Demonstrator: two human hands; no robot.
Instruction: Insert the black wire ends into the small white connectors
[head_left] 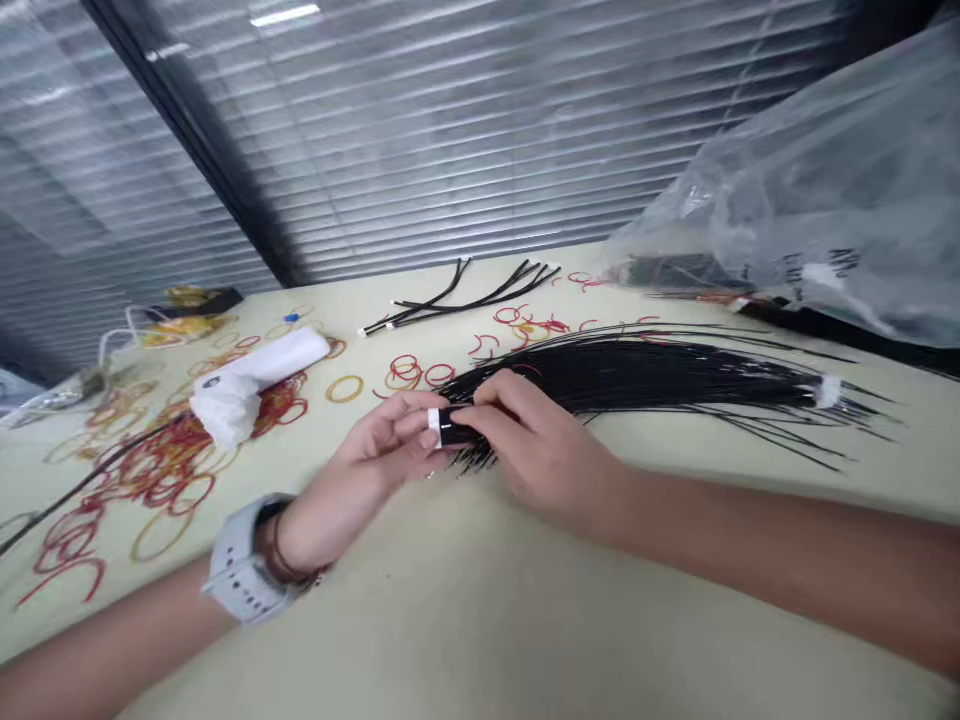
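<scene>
A small white connector (434, 425) is pinched between the thumb and fingers of my left hand (382, 443). My right hand (536, 437) is closed just to the right of it, its fingertips pressed on the short black wires (454, 428) that meet the connector. Behind and under my right hand lies a thick bundle of thin black wires (660, 375), stretching to the right, with a white band (828, 391) around its far end. Loose wire ends fan out below my fingers.
Red and yellow rubber bands (169, 470) lie piled on the left, around a white roll (289, 357) and crumpled white tissue (226, 408). Several black cables with white connectors (457, 305) lie at the back. A clear plastic bag (810, 200) stands back right, before window blinds (480, 130).
</scene>
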